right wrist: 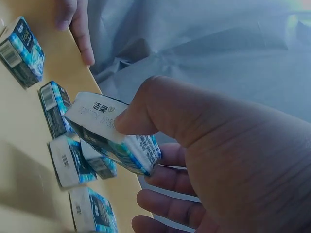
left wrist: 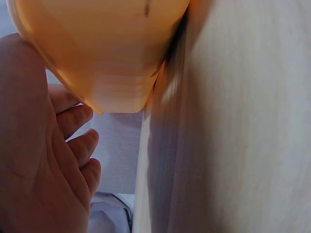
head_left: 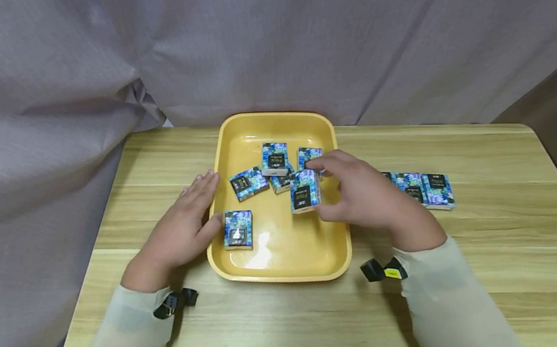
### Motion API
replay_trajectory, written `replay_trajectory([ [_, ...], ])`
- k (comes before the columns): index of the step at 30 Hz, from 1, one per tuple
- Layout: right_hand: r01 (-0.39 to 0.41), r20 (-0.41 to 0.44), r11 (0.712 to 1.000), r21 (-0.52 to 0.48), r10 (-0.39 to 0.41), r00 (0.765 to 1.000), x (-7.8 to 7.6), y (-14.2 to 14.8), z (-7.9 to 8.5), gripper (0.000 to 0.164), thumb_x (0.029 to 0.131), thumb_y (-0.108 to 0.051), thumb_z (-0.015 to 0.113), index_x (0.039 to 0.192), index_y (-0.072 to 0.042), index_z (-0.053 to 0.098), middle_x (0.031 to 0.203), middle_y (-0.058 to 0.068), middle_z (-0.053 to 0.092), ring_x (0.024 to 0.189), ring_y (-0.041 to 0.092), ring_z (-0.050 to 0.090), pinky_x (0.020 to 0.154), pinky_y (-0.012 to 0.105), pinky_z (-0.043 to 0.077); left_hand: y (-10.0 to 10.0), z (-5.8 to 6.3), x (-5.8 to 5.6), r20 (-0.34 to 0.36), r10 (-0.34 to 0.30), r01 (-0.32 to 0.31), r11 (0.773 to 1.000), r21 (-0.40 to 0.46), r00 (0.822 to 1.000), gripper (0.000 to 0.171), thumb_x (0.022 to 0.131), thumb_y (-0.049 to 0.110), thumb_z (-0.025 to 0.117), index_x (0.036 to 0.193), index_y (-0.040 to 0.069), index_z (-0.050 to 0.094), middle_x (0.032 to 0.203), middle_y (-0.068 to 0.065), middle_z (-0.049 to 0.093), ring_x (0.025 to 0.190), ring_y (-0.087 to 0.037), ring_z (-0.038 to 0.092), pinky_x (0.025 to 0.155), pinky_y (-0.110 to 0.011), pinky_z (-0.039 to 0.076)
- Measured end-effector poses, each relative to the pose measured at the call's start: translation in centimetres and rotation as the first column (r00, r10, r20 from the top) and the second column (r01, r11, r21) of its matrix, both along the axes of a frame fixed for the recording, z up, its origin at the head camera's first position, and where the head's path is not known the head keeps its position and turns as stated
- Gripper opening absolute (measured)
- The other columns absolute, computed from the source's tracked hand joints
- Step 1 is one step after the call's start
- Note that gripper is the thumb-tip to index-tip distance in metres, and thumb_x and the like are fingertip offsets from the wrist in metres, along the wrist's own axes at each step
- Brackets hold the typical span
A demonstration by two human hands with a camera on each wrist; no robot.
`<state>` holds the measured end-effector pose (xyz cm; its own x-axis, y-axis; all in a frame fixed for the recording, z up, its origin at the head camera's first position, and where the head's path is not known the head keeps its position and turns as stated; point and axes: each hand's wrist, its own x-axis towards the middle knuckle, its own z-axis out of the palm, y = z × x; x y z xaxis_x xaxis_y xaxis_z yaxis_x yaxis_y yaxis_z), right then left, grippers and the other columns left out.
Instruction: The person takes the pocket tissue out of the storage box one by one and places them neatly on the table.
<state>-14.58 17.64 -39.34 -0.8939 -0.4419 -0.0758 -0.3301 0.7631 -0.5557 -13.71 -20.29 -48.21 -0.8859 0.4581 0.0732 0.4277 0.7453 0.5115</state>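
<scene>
Fingers point(right wrist: 171, 180) of the right hand point(head_left: 361, 190) pinch a blue-patterned pack point(head_left: 304, 189) over the yellow tray point(head_left: 297, 250); the left hand point(head_left: 179, 224), loosely extended, touches its rim — wood-grain table point(head_left: 261, 336) beneath, grey curtain point(head_left: 256, 42) hanging behind.

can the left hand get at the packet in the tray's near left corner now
Likely yes: the left hand is at the left rim of the yellow tray, its thumb close beside that packet, and nothing lies on top. The right hand is farther right, holding another packet.
</scene>
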Motion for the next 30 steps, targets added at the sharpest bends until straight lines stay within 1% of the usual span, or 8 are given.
replay_trajectory([
  [5, 0.009, -0.029, 1.0, -0.015, -0.009, 1.0, 0.1, 1.1, -0.1, 0.082, 0.086, -0.025, 0.091, 0.161, -0.011, 0.059, 0.153, 0.008, 0.062, 0.135, 0.035, 0.067, 0.1, 0.051, 0.064, 0.0, 0.1, 0.1, 0.009, -0.002, 0.002, 1.0, -0.003, 1.0, 0.079, 0.115, 0.035, 0.055, 0.182, 0.013, 0.019, 0.189, -0.007, 0.021, 0.176, -0.039, 0.021, 0.142, -0.063, 0.021],
  [8, 0.017, -0.039, 1.0, -0.015, -0.018, 0.999, 0.4, 1.8, 0.1, 0.08, 0.088, -0.025, 0.091, 0.16, -0.01, 0.059, 0.148, 0.009, 0.064, 0.128, 0.033, 0.068, 0.095, 0.049, 0.062, 0.0, 0.2, 0.1, 0.015, 0.0, 0.0, 1.0, -0.001, 1.0, 0.08, 0.114, 0.035, 0.055, 0.182, 0.013, 0.019, 0.189, -0.007, 0.021, 0.176, -0.039, 0.021, 0.143, -0.063, 0.02],
  [11, 0.035, -0.033, 0.999, -0.019, -0.036, 0.999, 0.6, 2.6, 0.2, 0.078, 0.089, -0.024, 0.089, 0.161, -0.013, 0.059, 0.148, 0.007, 0.064, 0.127, 0.032, 0.068, 0.092, 0.048, 0.061, 0.1, 0.2, 0.1, 0.011, 0.001, -0.001, 1.0, 0.002, 1.0, 0.08, 0.114, 0.035, 0.056, 0.181, 0.013, 0.019, 0.189, -0.008, 0.021, 0.176, -0.039, 0.021, 0.143, -0.063, 0.02],
  [16, 0.05, -0.028, 0.998, -0.035, -0.051, 0.998, 0.7, 4.0, 0.1, 0.074, 0.091, -0.021, 0.089, 0.159, -0.018, 0.061, 0.153, 0.006, 0.062, 0.13, 0.037, 0.069, 0.099, 0.055, 0.063, 0.1, 0.2, 0.1, 0.001, 0.001, -0.001, 1.0, 0.001, 1.0, 0.079, 0.114, 0.034, 0.057, 0.181, 0.013, 0.02, 0.188, -0.008, 0.022, 0.175, -0.039, 0.022, 0.143, -0.062, 0.021],
  [18, 0.048, -0.037, 0.998, -0.041, -0.05, 0.998, 0.8, 4.6, -0.1, 0.073, 0.091, -0.021, 0.09, 0.158, -0.016, 0.061, 0.152, 0.007, 0.062, 0.126, 0.038, 0.071, 0.101, 0.058, 0.063, 0.1, 0.2, 0.1, 0.002, 0.001, -0.001, 1.0, -0.001, 1.0, 0.079, 0.115, 0.034, 0.057, 0.181, 0.012, 0.02, 0.188, -0.008, 0.022, 0.175, -0.039, 0.022, 0.143, -0.062, 0.021],
  [22, 0.033, -0.062, 0.997, -0.073, -0.037, 0.997, 0.6, 5.6, -0.8, 0.073, 0.091, -0.018, 0.091, 0.157, -0.009, 0.061, 0.15, 0.009, 0.064, 0.119, 0.037, 0.073, 0.101, 0.058, 0.065, 0.1, 0.3, 0.1, 0.006, -0.003, 0.003, 1.0, -0.002, 1.0, 0.079, 0.115, 0.034, 0.056, 0.181, 0.012, 0.02, 0.188, -0.008, 0.022, 0.175, -0.04, 0.021, 0.143, -0.062, 0.02],
  [25, 0.025, -0.084, 0.994, -0.109, -0.034, 0.996, 0.5, 6.2, -1.6, 0.074, 0.09, -0.014, 0.091, 0.157, -0.009, 0.062, 0.146, 0.007, 0.066, 0.115, 0.033, 0.073, 0.097, 0.052, 0.067, 0.1, 0.2, 0.2, 0.009, -0.001, 0.001, 1.0, 0.0, 1.0, 0.078, 0.115, 0.034, 0.055, 0.181, 0.012, 0.02, 0.188, -0.008, 0.022, 0.175, -0.039, 0.021, 0.143, -0.062, 0.02],
  [30, 0.024, -0.122, 0.986, -0.167, -0.045, 0.992, 0.3, 7.5, -2.6, 0.074, 0.088, -0.012, 0.094, 0.156, -0.013, 0.064, 0.14, 0.005, 0.069, 0.112, 0.028, 0.071, 0.091, 0.028, 0.064, 0.1, 0.2, 0.1, 0.008, 0.0, 0.0, 1.0, 0.0, 1.0, 0.078, 0.115, 0.033, 0.055, 0.181, 0.012, 0.02, 0.188, -0.008, 0.022, 0.175, -0.04, 0.022, 0.143, -0.062, 0.02],
])
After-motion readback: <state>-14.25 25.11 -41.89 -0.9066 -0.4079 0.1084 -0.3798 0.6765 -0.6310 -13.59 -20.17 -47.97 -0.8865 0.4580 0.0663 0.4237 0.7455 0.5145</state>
